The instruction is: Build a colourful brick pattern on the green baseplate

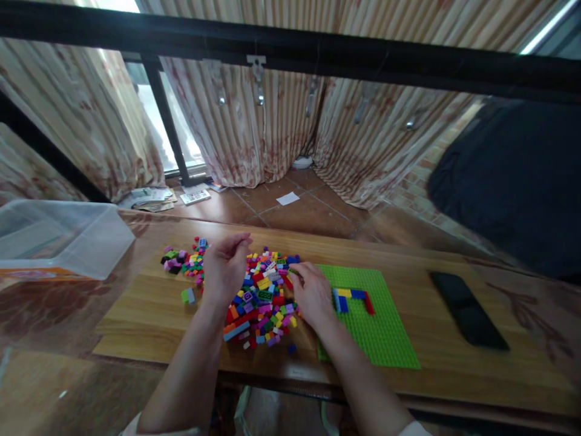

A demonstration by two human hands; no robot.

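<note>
A heap of small coloured building bricks [265, 297] is spread over the wooden table. Above its left part is my left hand [226, 266], its fingers curled in together; whether a small brick is between them is hidden. My right hand [313, 293] reaches over the heap's right edge with thumb and forefinger apart, the fingertips close to a red brick [287, 281]. Right of that hand lies a green baseplate [381, 327], partly covered by the wrist. Yellow, blue and red bricks [351, 295] form an angular outline on it.
A black phone-like slab [467, 309] rests on the table's right side. At the left stands a clear plastic bin [97, 236] with an orange strip. A green-and-grey brick piece [187, 295] lies left of the heap. Beyond the table are a dark rail [290, 51], curtains and papers on the tiled floor.
</note>
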